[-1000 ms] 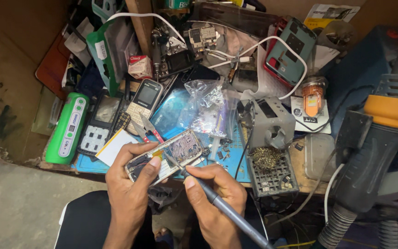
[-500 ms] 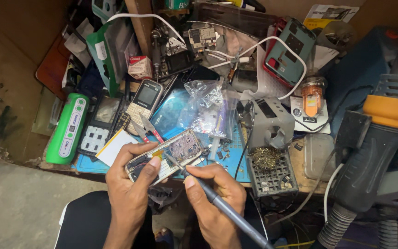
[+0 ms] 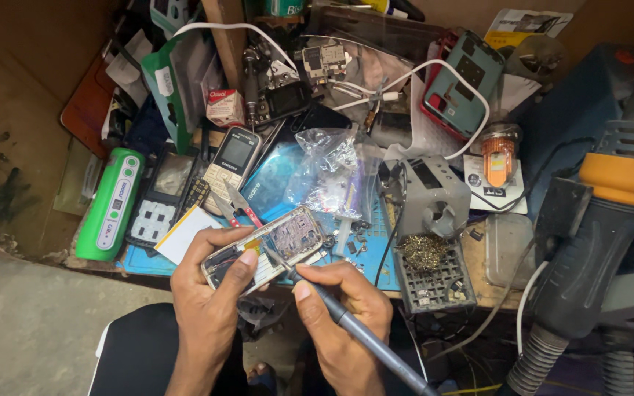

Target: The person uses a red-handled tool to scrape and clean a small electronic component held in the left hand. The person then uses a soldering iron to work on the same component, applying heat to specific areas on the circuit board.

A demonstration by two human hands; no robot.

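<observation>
My left hand (image 3: 210, 293) grips an opened mobile phone (image 3: 267, 246) with its circuit board showing, held tilted over the front edge of the bench. My right hand (image 3: 343, 323) holds a grey soldering iron (image 3: 346, 323) like a pen. Its tip touches the phone's board near the middle. The iron's handle runs down to the lower right past my wrist.
A blue work mat (image 3: 273, 183) carries a keypad phone (image 3: 232, 158), a clear plastic bag (image 3: 324, 172), red-handled cutters (image 3: 240, 209) and a white card (image 3: 183, 233). A green case (image 3: 111, 205) lies left. A grey iron stand (image 3: 431, 202), a tip-cleaner tray (image 3: 427, 268) and a hot-air hose (image 3: 588, 249) sit right.
</observation>
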